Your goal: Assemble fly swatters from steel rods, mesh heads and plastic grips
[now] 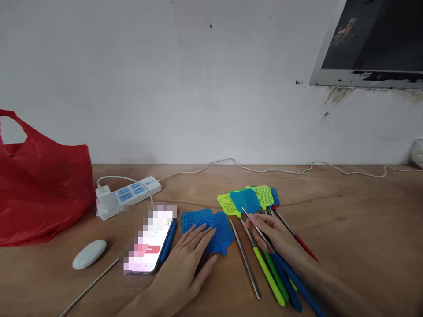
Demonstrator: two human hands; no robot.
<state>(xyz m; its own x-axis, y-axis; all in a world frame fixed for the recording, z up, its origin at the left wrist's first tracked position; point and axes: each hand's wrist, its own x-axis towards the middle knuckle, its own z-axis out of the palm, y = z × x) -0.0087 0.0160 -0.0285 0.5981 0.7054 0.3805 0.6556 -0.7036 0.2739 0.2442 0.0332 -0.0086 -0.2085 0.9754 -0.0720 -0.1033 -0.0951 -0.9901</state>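
My left hand (191,256) lies flat with fingers spread on two loose blue mesh swatter heads (211,229) on the wooden table. My right hand (274,235) is closed in a pinch on a thin metal rod (255,224) whose tip points up-left toward a blue swatter head (246,200). Under and around that hand lies a pile of assembled fly swatters (264,196) with green and blue heads and green, blue and red handles. A bare metal rod (245,259) lies between my two hands.
A red plastic bag (42,193) sits at the left. A white power strip (130,193) with a plugged charger and cable runs along the back. A lit phone (150,246), a blue handle (169,241), a white oval object (89,254) and another rod (87,288) lie front left.
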